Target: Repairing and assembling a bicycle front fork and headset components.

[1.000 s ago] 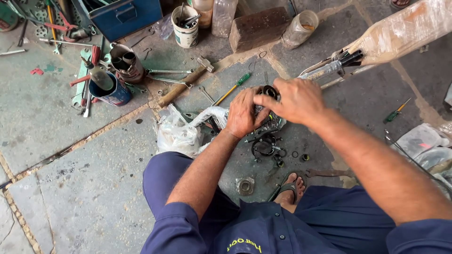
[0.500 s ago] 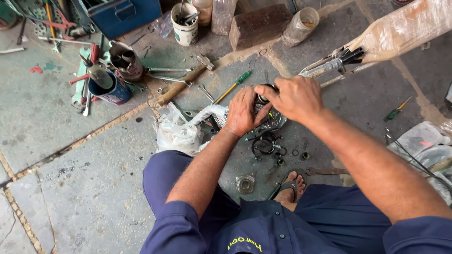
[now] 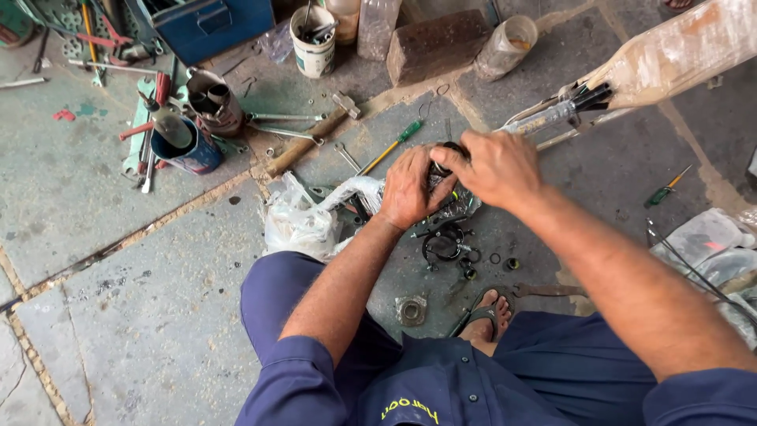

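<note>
**A:** Head view, nearest first: what lies at six o'clock?

**B:** A person's knees in dark blue work trousers (image 3: 315, 315), a sandalled foot (image 3: 485, 312) and a small round grey metal cap (image 3: 411, 310) on the grey stone floor (image 3: 142, 315). Just beyond lies a black ring-shaped clamp (image 3: 444, 243) with loose washers beside it.

**A:** And the hands?

**B:** They meet at the centre. The left hand (image 3: 410, 188) cups from nine o'clock with its fingers curled under; the right hand (image 3: 493, 166) comes in from three o'clock, thumb and fingers closed over the top. Between them sits a small round black part (image 3: 448, 150), mostly hidden, held just above a crumpled clear plastic wrapper (image 3: 465, 207).

**A:** How would you handle that grip well?

**B:** I would judge it best to let the left hand steady the part and the right hand do the turning or pressing, squarely and low over the wrapper, so nothing small rolls off.

**A:** Farther out?

**B:** At nine o'clock, touching the left wrist's side, a white plastic bag (image 3: 296, 225). At eleven o'clock lie a wooden-handled hammer (image 3: 303, 148), a green-handled screwdriver (image 3: 392, 148) and a blue tin of tools (image 3: 185, 146). At twelve stand a white pot (image 3: 313, 35) and a brown brick (image 3: 438, 43). At two, a plastic-wrapped long frame piece (image 3: 670, 55).
</note>
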